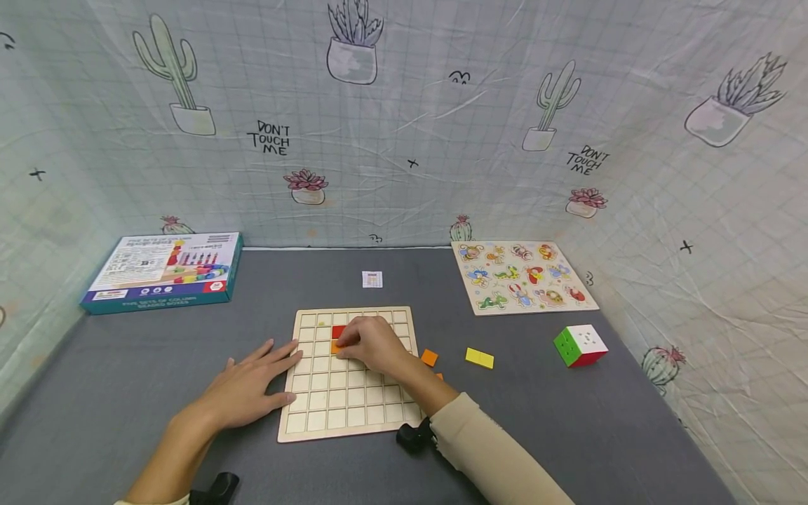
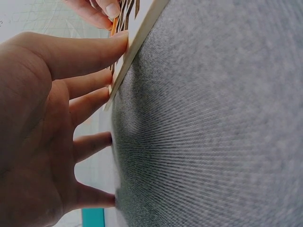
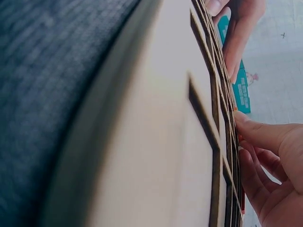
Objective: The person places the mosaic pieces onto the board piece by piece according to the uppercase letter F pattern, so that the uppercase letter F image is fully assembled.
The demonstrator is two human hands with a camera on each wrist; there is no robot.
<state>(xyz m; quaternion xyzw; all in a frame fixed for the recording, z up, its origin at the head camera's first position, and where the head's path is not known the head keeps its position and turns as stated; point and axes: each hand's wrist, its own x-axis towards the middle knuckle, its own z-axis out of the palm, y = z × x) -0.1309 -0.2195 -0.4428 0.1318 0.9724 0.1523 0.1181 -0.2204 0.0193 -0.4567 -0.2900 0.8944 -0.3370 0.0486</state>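
A square wooden grid board (image 1: 318, 401) lies on the table, its raised lines dividing it into small cells. My left hand (image 1: 246, 393) rests at its left edge with fingers spread. In the left wrist view, the thumb (image 2: 90, 54) touches the board's rim (image 2: 137, 45). Over the upper part of the grid, my right hand (image 1: 374, 345) pinches an orange tile (image 1: 335, 347) between thumb and fingers, its far side hidden by the hand. Just above it a red tile (image 1: 339, 332) sits in the grid. The right wrist view has the right fingertips (image 3: 244, 118) down at the board surface.
Right of the board lie a loose orange tile (image 1: 429, 358), another partly behind the forearm, and yellow tiles (image 1: 480, 358). Farther right are a puzzle cube (image 1: 581, 346) and an insect picture board (image 1: 524, 277). A flat box (image 1: 164, 270) stands back left, near a small printed card (image 1: 372, 279).
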